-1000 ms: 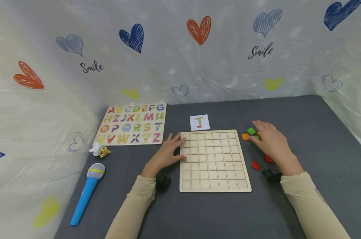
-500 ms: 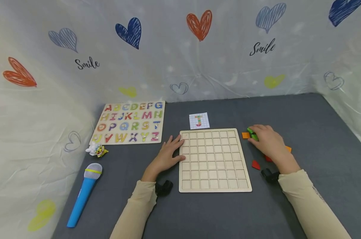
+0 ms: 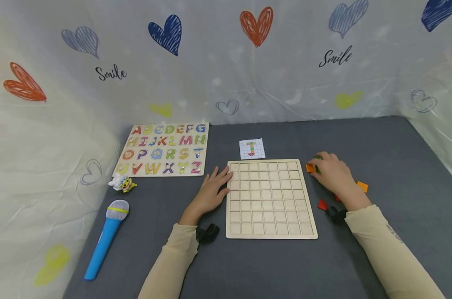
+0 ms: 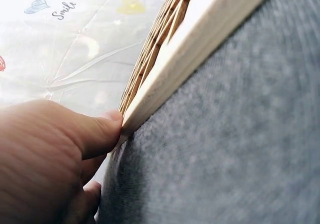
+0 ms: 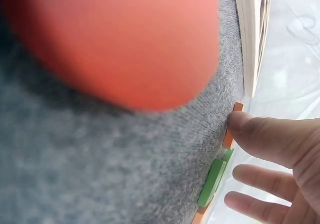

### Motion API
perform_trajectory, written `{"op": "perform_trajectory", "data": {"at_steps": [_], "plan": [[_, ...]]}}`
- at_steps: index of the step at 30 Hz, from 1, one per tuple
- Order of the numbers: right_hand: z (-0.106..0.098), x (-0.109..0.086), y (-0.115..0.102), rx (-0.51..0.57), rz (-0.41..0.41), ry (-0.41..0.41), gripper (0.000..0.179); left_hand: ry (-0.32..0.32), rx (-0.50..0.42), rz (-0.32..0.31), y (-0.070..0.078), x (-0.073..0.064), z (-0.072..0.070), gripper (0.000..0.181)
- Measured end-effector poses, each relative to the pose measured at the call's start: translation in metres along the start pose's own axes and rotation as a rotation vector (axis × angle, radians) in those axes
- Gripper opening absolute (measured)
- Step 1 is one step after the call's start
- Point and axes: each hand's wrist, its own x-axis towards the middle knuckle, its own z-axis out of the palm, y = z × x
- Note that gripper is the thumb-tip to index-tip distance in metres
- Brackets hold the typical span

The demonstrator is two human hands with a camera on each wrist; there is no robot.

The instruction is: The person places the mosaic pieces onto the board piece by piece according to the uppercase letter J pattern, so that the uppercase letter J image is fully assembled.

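A wooden grid board [image 3: 271, 199] lies flat on the dark grey table. My left hand [image 3: 211, 193] rests against its left edge, fingers extended; the left wrist view shows the thumb touching the board's side. Right of the board, my right hand [image 3: 335, 174] holds an orange tile [image 3: 310, 168] at thumb and fingertips. The thumb meets that tile in the right wrist view; the index fingertip is hidden there. Green tiles [image 5: 212, 183] lie beside these fingers, partly covered by the hand in the head view.
A red piece [image 3: 322, 204] and another orange tile [image 3: 362, 186] lie near the right wrist. Behind the board is a gridded card [image 3: 252, 148] with a coloured J. At left are an alphabet board [image 3: 162, 143], small figurines [image 3: 122, 183] and a blue toy microphone [image 3: 106, 245].
My right hand has shifted from the green tiles to the orange tile at their left, its fingertips now around it. The left hand stays at the board's edge.
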Motion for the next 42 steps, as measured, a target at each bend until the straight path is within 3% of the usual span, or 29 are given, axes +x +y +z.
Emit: {"op": "perform_trajectory", "data": {"at_steps": [7, 19, 30, 42], "plan": [[0.002, 0.001, -0.002, -0.004, -0.012, 0.029, 0.024, 0.001, 0.015, -0.016, -0.001, 0.0, 0.003, 0.051], [-0.008, 0.006, -0.013, -0.027, -0.022, 0.088, 0.026, -0.01, 0.013, -0.023, 0.0, 0.001, 0.003, 0.052], [-0.011, 0.024, -0.048, 0.056, -0.04, 0.024, 0.025, 0.002, 0.011, -0.032, -0.003, 0.001, 0.004, 0.052], [-0.003, 0.042, -0.094, 0.089, -0.085, 0.022, 0.021, 0.01, 0.013, -0.035, -0.002, 0.002, 0.004, 0.051]]}}
